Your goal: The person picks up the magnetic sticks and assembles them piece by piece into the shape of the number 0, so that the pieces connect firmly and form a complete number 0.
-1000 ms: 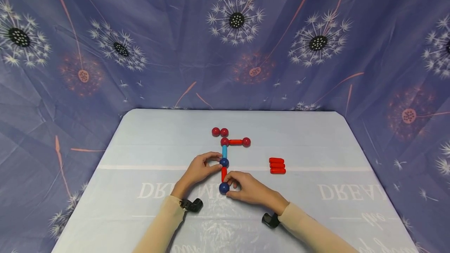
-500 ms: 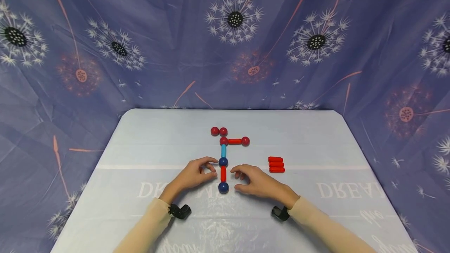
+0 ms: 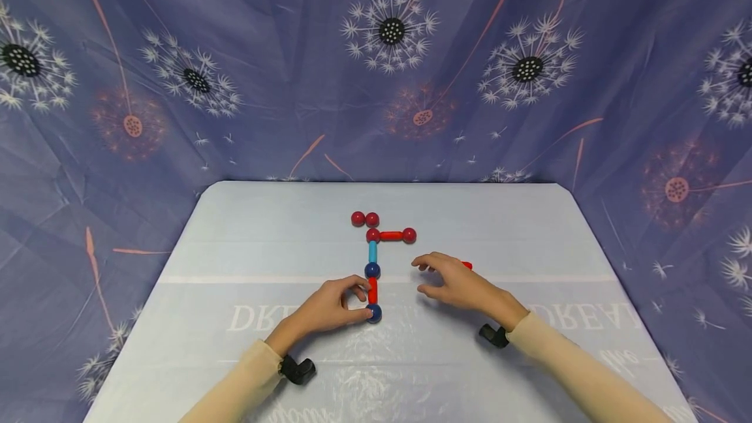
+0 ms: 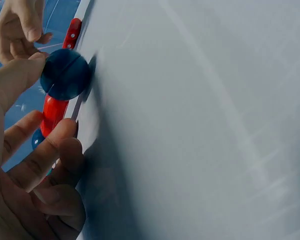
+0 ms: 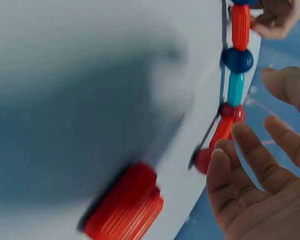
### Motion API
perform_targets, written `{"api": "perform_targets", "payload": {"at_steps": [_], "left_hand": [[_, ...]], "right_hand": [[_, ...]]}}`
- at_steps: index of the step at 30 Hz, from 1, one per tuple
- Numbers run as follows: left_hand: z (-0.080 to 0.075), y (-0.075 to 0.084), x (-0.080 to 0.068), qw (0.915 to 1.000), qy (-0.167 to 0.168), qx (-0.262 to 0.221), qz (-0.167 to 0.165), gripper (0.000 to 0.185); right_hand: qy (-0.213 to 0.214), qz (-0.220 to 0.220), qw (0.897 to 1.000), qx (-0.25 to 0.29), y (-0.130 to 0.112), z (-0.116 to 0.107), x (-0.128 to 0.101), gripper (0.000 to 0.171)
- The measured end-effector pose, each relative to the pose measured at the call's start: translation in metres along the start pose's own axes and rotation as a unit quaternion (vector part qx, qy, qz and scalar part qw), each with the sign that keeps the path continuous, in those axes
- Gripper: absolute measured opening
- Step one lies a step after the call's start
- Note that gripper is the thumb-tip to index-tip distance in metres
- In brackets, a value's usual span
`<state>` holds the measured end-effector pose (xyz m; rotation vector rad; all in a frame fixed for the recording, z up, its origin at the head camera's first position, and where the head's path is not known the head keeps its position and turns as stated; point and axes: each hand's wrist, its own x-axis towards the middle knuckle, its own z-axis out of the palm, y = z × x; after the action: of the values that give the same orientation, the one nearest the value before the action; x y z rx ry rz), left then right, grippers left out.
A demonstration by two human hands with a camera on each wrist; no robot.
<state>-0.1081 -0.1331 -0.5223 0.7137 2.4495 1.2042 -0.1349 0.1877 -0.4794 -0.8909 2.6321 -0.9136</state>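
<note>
A chain of pieces lies at mid-table: a near blue ball (image 3: 373, 313) (image 4: 65, 74), a red rod (image 3: 373, 290) (image 4: 52, 112), a second blue ball (image 3: 373, 270) (image 5: 237, 60), a light blue rod (image 3: 373, 252) (image 5: 235, 89), then a red ball (image 3: 373, 235), a red rod (image 3: 390, 235) and a red ball (image 3: 409, 235) branching right. My left hand (image 3: 363, 302) curls against the chain's near end, thumb on the near blue ball, forefinger by the red rod. My right hand (image 3: 420, 276) hovers with spread fingers (image 5: 250, 165) over a stack of red rods (image 3: 467, 265) (image 5: 125, 210), touching nothing.
Two loose red balls (image 3: 358, 219) (image 3: 372, 219) sit just beyond the chain. The pale blue table (image 3: 235, 247) is ringed by a purple dandelion-print cloth (image 3: 176, 83). Black wrist mounts (image 3: 296, 369) (image 3: 492, 336) sit on both forearms.
My right hand left the near blue ball and moved right and away, now covering most of the red rod stack. My left hand slid from the middle blue ball to the near one.
</note>
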Motion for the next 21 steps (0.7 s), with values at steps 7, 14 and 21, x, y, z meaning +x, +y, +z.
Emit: {"api": "perform_targets", "payload": {"at_steps": [7, 14, 21], "left_hand": [[0.004, 0.000, 0.000, 0.9991, -0.015, -0.001, 0.039, 0.033], [0.003, 0.002, 0.001, 0.9987, -0.030, -0.012, 0.039, 0.024], [0.002, 0.001, 0.003, 0.9986, -0.040, -0.016, 0.032, 0.023]], "right_hand": [[0.046, -0.009, 0.999, 0.010, 0.019, -0.012, -0.003, 0.045], [0.067, 0.014, 0.997, 0.019, 0.033, -0.022, -0.006, 0.043], [0.068, 0.063, 0.995, 0.018, 0.057, -0.030, -0.011, 0.038]]}}
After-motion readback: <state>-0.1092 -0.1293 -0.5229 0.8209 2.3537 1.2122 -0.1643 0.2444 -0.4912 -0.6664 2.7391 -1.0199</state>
